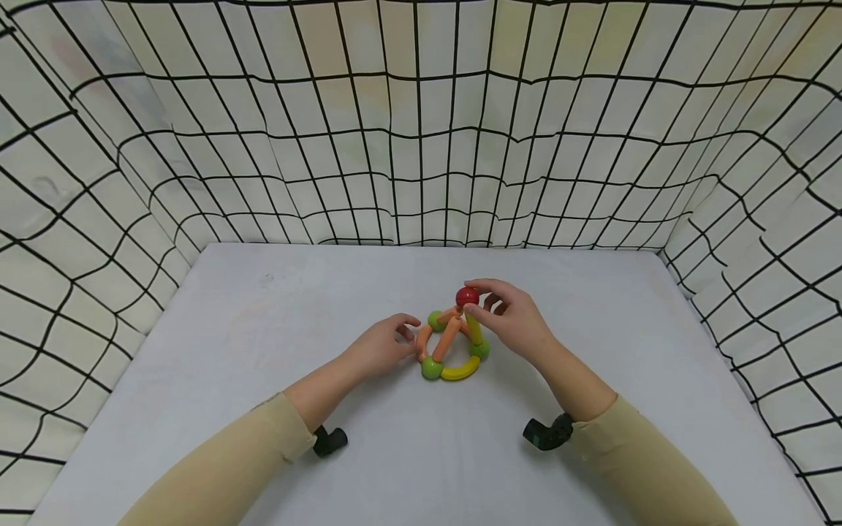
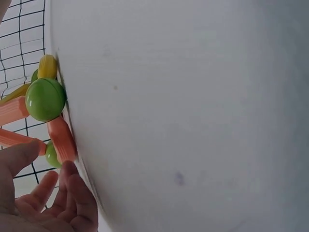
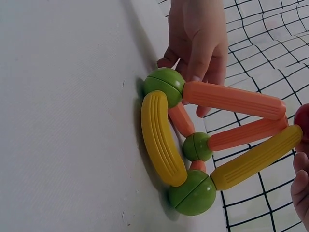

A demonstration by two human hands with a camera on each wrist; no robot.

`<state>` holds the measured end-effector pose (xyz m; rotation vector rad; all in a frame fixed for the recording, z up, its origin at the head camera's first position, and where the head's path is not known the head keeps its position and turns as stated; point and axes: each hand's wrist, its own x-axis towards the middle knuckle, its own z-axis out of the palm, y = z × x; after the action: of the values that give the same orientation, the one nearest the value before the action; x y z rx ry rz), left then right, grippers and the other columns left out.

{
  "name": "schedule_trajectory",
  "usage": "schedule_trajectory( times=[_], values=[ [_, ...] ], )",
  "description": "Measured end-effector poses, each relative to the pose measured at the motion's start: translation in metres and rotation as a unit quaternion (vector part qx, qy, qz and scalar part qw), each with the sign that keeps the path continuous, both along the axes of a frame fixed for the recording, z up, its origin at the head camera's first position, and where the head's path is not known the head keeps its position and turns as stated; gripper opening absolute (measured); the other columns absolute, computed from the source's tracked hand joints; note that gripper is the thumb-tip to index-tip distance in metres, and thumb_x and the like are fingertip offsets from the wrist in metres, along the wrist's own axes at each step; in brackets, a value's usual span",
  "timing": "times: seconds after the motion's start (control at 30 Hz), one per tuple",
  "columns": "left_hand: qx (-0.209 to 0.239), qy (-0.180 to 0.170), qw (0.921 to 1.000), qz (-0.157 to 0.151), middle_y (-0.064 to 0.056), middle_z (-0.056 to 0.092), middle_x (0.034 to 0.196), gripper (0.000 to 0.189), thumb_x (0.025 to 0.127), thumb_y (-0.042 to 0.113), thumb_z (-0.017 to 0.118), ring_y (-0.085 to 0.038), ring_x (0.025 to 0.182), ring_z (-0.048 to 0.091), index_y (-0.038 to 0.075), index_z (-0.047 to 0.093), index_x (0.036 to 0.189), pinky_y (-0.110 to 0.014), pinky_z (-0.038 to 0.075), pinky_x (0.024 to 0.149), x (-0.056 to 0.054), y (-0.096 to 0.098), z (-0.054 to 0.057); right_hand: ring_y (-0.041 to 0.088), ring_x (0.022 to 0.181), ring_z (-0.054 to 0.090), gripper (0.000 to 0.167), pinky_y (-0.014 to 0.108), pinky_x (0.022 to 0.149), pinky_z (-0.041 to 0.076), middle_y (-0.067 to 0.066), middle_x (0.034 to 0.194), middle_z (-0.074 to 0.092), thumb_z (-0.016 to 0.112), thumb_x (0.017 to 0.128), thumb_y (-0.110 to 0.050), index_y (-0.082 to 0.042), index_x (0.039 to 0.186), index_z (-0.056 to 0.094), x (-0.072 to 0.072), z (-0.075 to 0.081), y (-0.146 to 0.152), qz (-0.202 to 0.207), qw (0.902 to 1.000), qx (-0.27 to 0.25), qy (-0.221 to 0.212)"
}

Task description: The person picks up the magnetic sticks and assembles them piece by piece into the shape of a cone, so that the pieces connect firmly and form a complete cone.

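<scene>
On the table stands a pyramid-like frame of toy building rods and balls. Its base joins green balls (image 1: 431, 367) with curved orange rods and a curved yellow rod (image 3: 161, 140). Two straight orange rods (image 3: 234, 100) and a straight yellow rod (image 3: 258, 157) slope up from the green balls to meet near the red ball (image 1: 467, 296). My right hand (image 1: 520, 321) pinches that red ball at the top between thumb and fingers. At the frame's left side is my left hand (image 1: 381, 345), fingers loosely bent, with fingertips right at the curved orange rod (image 2: 63, 140).
A white table (image 1: 276, 292) lies under the frame. Black grid netting (image 1: 421, 146) hangs along the back and both sides of it. Dark wrist-worn cameras (image 1: 548, 432) sit below each forearm, by the beige sleeves (image 1: 651, 460).
</scene>
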<state>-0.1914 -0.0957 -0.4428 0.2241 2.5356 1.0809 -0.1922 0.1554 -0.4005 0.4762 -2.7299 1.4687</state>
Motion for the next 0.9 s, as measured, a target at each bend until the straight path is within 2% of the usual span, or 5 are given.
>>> schedule_trajectory(
  times=[0.13,0.4,0.57,0.73,0.9],
  values=[
    [0.032,0.023,0.999,0.021,0.001,0.063,0.108,0.037,0.095,0.025,0.068,-0.018,0.084,0.061,0.017,0.061,0.13,-0.03,0.05,0.066,-0.002,-0.002,0.005,0.022,0.092,0.054,0.044,0.035,0.078,0.05,0.004,0.111,0.064,0.072,0.093,-0.028,-0.015,0.133,0.062,0.0,-0.001,0.001,-0.001,1.0,-0.002,-0.001],
    [0.057,0.087,0.9945,0.009,0.008,0.066,0.112,0.032,0.095,0.029,0.069,-0.018,0.1,0.058,0.021,0.067,0.127,-0.033,0.05,0.074,-0.008,0.001,0.017,0.022,0.094,0.056,0.045,0.035,0.077,0.051,0.002,0.12,0.064,0.071,0.093,-0.032,-0.017,0.134,0.062,-0.001,-0.003,0.001,0.007,0.9999,-0.008,-0.009],
    [0.072,0.099,0.9924,-0.014,0.011,0.066,0.119,0.032,0.095,0.03,0.069,-0.017,0.104,0.058,0.023,0.068,0.127,-0.034,0.052,0.077,-0.014,0.004,0.019,0.022,0.093,0.055,0.045,0.035,0.078,0.051,0.003,0.121,0.064,0.071,0.093,-0.032,-0.017,0.135,0.062,-0.001,-0.003,0.0,0.009,0.9999,-0.01,-0.009],
    [0.082,0.102,0.9906,-0.04,0.011,0.064,0.122,0.034,0.094,0.034,0.069,-0.016,0.102,0.058,0.025,0.069,0.127,-0.036,0.049,0.08,-0.023,0.012,0.013,0.022,0.093,0.055,0.043,0.036,0.079,0.051,0.003,0.12,0.064,0.071,0.093,-0.031,-0.018,0.133,0.063,-0.001,-0.003,0.001,0.008,0.9999,-0.014,-0.007],
    [0.087,0.107,0.9885,-0.063,0.01,0.066,0.119,0.033,0.094,0.036,0.069,-0.015,0.098,0.057,0.031,0.068,0.127,-0.035,0.049,0.076,-0.029,0.018,0.011,0.022,0.092,0.055,0.042,0.037,0.079,0.05,0.002,0.12,0.064,0.071,0.093,-0.031,-0.019,0.133,0.063,-0.002,-0.005,0.001,0.013,0.9997,-0.019,-0.003]
  ],
)
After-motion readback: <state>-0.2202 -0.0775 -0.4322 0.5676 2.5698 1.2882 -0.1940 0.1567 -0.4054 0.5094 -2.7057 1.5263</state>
